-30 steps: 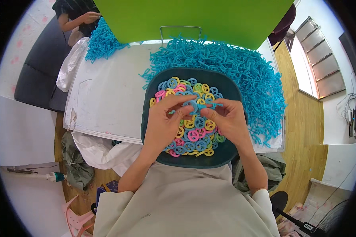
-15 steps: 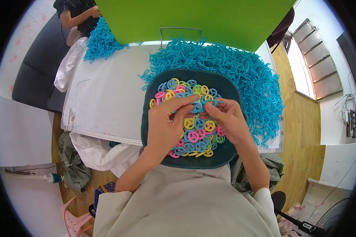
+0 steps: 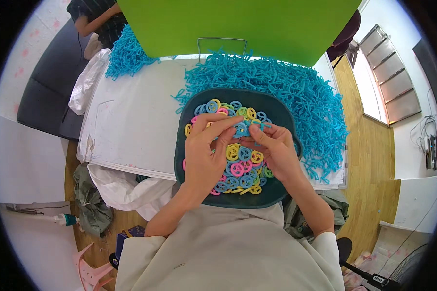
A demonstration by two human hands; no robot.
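Over a dark green plastic basin (image 3: 273,100), my left hand (image 3: 202,155) pinches a small blue plastic wheel (image 3: 240,129) between thumb and fingers. Close against its right side, my right hand (image 3: 281,153) grips a thin blue plastic stick piece (image 3: 263,125) at the fingertips. The two pieces meet between my hands, but whether they are joined I cannot tell. Below lie many small spoked plastic wheels (image 3: 237,169) in pink, yellow, blue and green, partly covered by my hands.
A large heap of blue stick pieces (image 3: 320,131) spreads behind and right of the basin on a white table (image 3: 126,126). A smaller heap (image 3: 126,56) sits far left, near another person (image 3: 99,24). A bright green panel (image 3: 238,24) stands upright at the back.
Both hands stay almost in place, with the wheel and stick piece still held together. My left hand has turned slightly. At the far left, the other person's arm has shifted.
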